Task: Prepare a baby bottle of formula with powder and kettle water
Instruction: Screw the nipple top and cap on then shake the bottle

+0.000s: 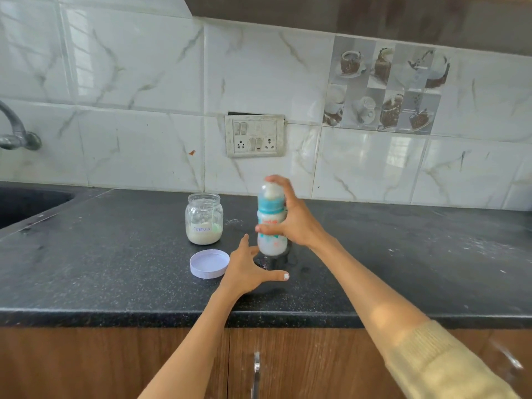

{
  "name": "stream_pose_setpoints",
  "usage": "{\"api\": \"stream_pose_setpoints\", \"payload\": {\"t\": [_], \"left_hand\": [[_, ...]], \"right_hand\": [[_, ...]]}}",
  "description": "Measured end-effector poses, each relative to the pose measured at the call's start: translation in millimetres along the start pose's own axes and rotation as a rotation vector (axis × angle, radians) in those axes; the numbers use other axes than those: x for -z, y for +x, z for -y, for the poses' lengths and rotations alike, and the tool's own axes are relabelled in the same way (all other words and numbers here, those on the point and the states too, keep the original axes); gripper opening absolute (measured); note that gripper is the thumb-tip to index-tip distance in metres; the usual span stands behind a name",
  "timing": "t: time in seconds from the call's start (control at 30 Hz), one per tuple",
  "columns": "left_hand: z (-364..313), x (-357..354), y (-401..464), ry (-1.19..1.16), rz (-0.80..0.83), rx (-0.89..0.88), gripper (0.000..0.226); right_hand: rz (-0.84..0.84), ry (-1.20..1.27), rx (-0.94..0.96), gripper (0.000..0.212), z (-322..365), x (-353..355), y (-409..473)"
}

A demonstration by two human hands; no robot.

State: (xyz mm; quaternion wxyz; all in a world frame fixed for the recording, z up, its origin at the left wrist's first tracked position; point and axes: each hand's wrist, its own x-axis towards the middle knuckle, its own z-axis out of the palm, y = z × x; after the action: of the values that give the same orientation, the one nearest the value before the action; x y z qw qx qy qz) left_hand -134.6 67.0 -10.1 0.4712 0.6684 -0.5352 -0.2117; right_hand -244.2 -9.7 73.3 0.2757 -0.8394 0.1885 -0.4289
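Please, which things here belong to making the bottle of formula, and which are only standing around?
Belong to the job: baby bottle in the right hand; open formula jar; its lid on the counter.

Only around: tap; sink; switch panel.

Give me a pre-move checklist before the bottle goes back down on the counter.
1. Right hand grips the clear baby bottle with teal collar: ok.
2. Bottle upright, lifted off the black speckled counter: ok.
3. Collar fully tight: cannot tell.
4. Left hand open, empty, below the bottle: ok.
5. Glass formula jar closed: not ok; its white round lid lies on the counter.
6. Powder fully dissolved: cannot tell.
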Motion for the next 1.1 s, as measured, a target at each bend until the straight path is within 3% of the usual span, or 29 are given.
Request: {"api": "stream_pose_setpoints", "payload": {"t": [0.07, 0.13, 0.23, 0.33, 0.4, 0.5, 0.6, 0.67, 0.77, 0.83, 0.93, 1.03, 1.1], "left_hand": [[-0.2, 0.3, -0.1, 0.003, 0.005, -0.001, 0.134], [0.1, 0.1, -0.2, 0.017, 0.001, -0.011, 0.132], [-0.2, 0.2, 1.4, 0.034, 0.007, -0.001, 0.129], [0.2, -0.2, 1.5, 0.029, 0.007, -0.001, 0.130], [1.4, 0.2, 2.1, -0.004, 0.019, 0.009, 0.131], [1.2, 0.7, 0.3, 0.009, 0.018, -0.002, 0.130], [3.2, 0.3, 1.1, -0.016, 0.019, 0.008, 0.132], [3.3, -0.2, 0.9, -0.002, 0.011, 0.004, 0.130], [4.1, 0.6, 1.8, -0.004, 0.017, 0.005, 0.125], [3.2, 0.9, 0.2, 0.021, 0.014, -0.008, 0.122], [4.2, 1.4, 1.8, 0.024, 0.010, -0.042, 0.107], [2.9, 2.0, 1.8, 0.037, 0.004, -0.084, 0.074], [2.7, 2.3, 2.4, 0.020, 0.007, -0.077, 0.064]], "right_hand": [[-0.087, 0.056, -0.017, 0.091, -0.7, -1.3, -1.8], [0.005, 0.029, -0.014, 0.090, -2.7, -3.8, -3.2], [-0.109, 0.080, -0.026, 0.090, -10.9, -3.0, -5.2], [-0.052, 0.038, -0.005, 0.092, -16.3, -3.2, -6.0], [-0.158, 0.103, -0.032, 0.091, -18.4, -0.2, -5.9], [-0.031, 0.042, -0.012, 0.092, -17.2, 1.4, -4.7], [-0.115, 0.091, -0.046, 0.091, -15.2, 6.8, -1.8], [0.033, 0.026, -0.053, 0.091, -13.5, 7.0, -1.1], [-0.097, 0.102, -0.070, 0.091, -15.2, 8.9, -1.3], [0.021, 0.020, -0.064, 0.092, -13.6, 8.1, -4.1], [-0.057, 0.056, -0.087, 0.093, -22.4, 5.4, -13.0], [0.064, 0.028, -0.089, 0.096, -28.0, -1.8, -22.6], [0.073, 0.068, -0.102, 0.096, -30.1, -5.1, -26.1]]}}
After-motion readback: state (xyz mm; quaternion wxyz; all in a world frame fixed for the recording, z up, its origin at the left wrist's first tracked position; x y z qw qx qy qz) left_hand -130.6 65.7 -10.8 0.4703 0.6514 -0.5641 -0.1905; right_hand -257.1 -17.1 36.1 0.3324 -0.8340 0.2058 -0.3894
